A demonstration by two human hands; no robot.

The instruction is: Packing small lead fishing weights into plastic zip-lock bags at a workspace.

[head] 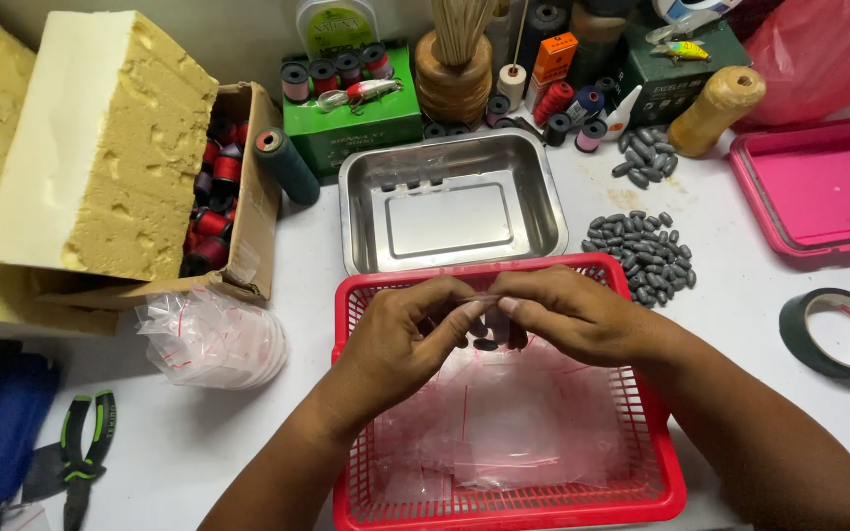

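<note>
Small clear plastic bag (485, 298) sits pinched between both hands above the red basket (641, 492), its top edge stretched between the fingertips. The left hand (407, 329) grasps one end of the strip, the right hand (553, 313) the other, thumbs and forefingers closed on it. A few dark sinkers seem to hang inside the bag, just under the fingers, though they are partly hidden. More clear bags (504, 423) lie in the basket below. To do this well, I judge the fingers should press evenly along the whole top edge while the bag stays upright over the basket, so nothing slips out. A heap of grey sinkers (641, 254) lies on the table to the right.
</note>
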